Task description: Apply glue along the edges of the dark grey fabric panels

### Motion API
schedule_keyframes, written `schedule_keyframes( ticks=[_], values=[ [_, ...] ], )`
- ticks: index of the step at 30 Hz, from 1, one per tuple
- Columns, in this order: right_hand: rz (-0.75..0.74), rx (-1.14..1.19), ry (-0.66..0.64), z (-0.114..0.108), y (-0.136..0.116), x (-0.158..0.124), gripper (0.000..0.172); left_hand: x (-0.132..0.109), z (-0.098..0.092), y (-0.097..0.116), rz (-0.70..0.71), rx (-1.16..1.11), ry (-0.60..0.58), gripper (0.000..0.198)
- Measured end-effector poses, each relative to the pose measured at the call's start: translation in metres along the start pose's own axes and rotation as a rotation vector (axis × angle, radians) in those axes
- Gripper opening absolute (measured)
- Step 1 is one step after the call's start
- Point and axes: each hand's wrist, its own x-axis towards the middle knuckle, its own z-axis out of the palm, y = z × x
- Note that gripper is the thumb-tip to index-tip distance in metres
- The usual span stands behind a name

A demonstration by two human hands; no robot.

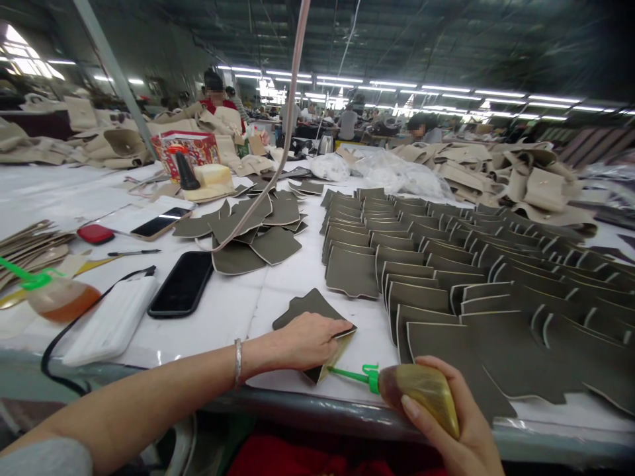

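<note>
The bottle [421, 391] is glowing amber and green; the cut pieces [352, 272] are showing dark olive-grey; the phone [181, 284] is gleaming black.

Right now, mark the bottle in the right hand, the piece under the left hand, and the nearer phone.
bottle [427, 391], head view, amber body.
piece [308, 305], head view, grey top face.
nearer phone [182, 283], head view, screen middle.

Dark grey piece [310, 305] flat; amber bottle [421, 390] horizontal, green-nozzled.
</note>
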Motion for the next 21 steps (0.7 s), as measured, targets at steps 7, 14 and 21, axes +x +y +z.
schedule_keyframes(
  ticks=[7, 14, 21],
  values=[
    [0.215, 0.456, -0.053, -0.020, 0.001, -0.005, 0.068, -0.004, -0.005, -0.008, -0.143, -0.089, 0.156, 0.041],
    [0.280, 0.689, -0.030, -0.033, 0.036, 0.000, 0.073, -0.009, -0.020, -0.043, -0.502, -0.028, 0.375, 0.044],
    [0.258, 0.625, 0.110, -0.024, 0.012, -0.005, 0.080, -0.021, -0.049, -0.054, -0.455, -0.510, 0.274, 0.023]
  ],
)
